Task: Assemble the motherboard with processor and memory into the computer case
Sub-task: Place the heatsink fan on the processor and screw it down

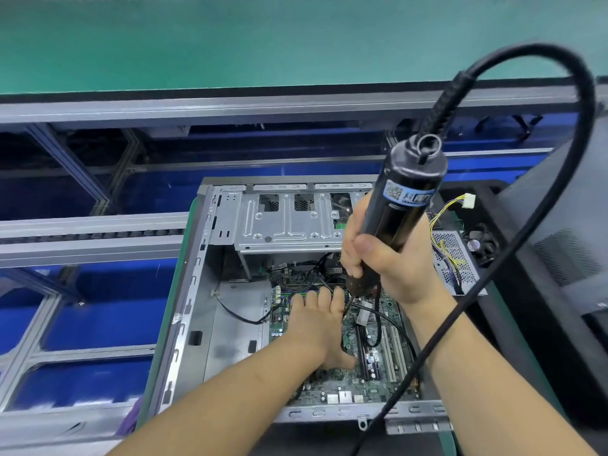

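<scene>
The computer case (194, 324) lies open on its side on the worktop (513, 327), with the green motherboard (371, 380) seated flat in its floor. A silver drive cage (283, 222) fills the far end of the case, and black cables (243, 315) trail from there across the board.

The left hand (317, 327) rests palm down on the motherboard, its fingers straight and close together, pointing toward the drive cage. It holds nothing; it only presses on the board.

The right hand (385, 258) is wrapped round a black electric screwdriver (401, 209), thumb across the barrel, holding it nearly upright with a slight tilt. The tool's bit comes down just beside the left fingertips, at the board's surface; whether it sits on a screw is too small to tell. A thick black cord (552, 205) loops up from the screwdriver's top and sweeps down along the right forearm.

To the right of the case a perforated metal box (455, 258) with yellow and dark wires lies on the worktop, and a dark grey panel (566, 248) leans beyond it. Behind the case run grey conveyor rails (92, 238) over blue panels, with a green belt (230, 44) further back.
</scene>
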{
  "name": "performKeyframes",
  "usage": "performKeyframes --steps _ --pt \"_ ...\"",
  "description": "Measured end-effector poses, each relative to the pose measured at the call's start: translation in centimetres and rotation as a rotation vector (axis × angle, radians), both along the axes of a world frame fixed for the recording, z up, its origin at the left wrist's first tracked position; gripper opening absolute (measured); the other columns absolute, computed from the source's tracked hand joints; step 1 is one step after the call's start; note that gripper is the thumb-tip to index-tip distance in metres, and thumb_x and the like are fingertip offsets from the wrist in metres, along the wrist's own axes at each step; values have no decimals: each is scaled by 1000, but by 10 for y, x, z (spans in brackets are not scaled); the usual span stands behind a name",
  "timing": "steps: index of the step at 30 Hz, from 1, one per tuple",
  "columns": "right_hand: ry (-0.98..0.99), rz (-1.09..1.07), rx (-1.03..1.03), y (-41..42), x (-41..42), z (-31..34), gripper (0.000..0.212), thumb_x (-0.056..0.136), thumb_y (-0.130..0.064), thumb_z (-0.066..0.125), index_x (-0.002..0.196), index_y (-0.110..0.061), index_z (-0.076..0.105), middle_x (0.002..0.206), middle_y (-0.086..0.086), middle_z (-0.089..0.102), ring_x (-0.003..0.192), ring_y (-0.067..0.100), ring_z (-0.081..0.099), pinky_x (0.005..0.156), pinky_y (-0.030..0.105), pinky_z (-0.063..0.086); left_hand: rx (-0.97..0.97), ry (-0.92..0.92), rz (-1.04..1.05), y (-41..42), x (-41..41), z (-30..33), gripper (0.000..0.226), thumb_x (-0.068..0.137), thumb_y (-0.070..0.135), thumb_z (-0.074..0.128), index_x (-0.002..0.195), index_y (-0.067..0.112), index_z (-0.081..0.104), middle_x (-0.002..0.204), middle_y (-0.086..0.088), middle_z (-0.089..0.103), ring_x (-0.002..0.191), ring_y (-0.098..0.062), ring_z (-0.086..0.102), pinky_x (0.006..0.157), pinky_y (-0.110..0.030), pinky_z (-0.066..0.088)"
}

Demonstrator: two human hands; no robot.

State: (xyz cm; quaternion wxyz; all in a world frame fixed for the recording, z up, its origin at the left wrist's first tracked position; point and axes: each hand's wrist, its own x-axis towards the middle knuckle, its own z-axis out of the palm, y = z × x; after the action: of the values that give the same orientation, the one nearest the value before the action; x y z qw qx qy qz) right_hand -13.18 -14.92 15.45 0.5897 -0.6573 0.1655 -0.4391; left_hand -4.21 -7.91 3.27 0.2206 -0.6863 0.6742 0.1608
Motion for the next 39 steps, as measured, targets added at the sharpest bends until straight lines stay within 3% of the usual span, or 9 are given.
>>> performKeyframes --steps 2,5,8,11,14,19,30,36,39 --pt "-19 7 8 2 0 1 48 74 -59 82 71 -16 62 51 18 49 40 25 46 45 40 41 -4 -1 1 0 -1 0 124 77 82 49 154 8 -15 162 -15 3 146 -39 11 116 -57 14" --pt "-3 4 6 4 0 6 51 68 -69 81 76 -21 67 54 16 52 42 23 49 48 39 42 -7 -4 4 0 0 0 125 77 82 49 154 8 -16 161 -15 6 145 -38 13 116 -57 15" --pt "47 9 -14 9 2 9 56 67 -69 81 72 -19 57 57 16 53 45 23 52 52 38 43 -18 12 0 2 1 2 125 76 82 49 154 8 -14 160 -16 7 145 -38 14 116 -57 15" --pt "87 -19 -37 14 3 8 72 71 -66 81 71 -1 50 57 21 51 48 28 50 50 46 44 -39 9 -11 5 1 2 123 77 82 48 155 7 -11 160 -16 8 144 -38 16 115 -57 16" --pt "88 -82 -41 15 -2 3 54 76 -39 77 67 6 48 53 23 49 46 33 48 49 56 44 -74 21 -16 6 2 2 122 77 81 49 155 8 -8 158 -16 13 142 -38 19 114 -56 19" --pt "3 -122 -11 15 -8 7 32 82 -28 68 59 -13 51 50 14 49 41 30 45 49 39 43 -54 9 -21 6 1 3 120 79 80 48 155 10 -13 160 -14 11 144 -38 16 115 -57 17" --pt "-18 -135 -12 11 -11 5 27 84 -27 67 59 -21 56 51 14 49 42 29 46 51 38 43 -30 -7 -18 5 0 4 120 79 81 46 155 10 -15 160 -14 10 145 -38 14 116 -58 15" --pt "53 -80 -46 13 -4 4 36 83 -32 70 63 -7 53 50 15 52 44 30 48 51 42 45 -50 2 -26 6 0 4 119 80 80 45 155 8 -11 160 -15 10 145 -38 15 116 -58 16" --pt "6 -76 -17 10 -5 6 47 81 -45 77 67 -8 52 50 17 51 43 27 47 53 36 43 -50 30 -18 7 2 3 120 80 80 46 155 9 -14 161 -14 9 145 -38 14 116 -58 14"
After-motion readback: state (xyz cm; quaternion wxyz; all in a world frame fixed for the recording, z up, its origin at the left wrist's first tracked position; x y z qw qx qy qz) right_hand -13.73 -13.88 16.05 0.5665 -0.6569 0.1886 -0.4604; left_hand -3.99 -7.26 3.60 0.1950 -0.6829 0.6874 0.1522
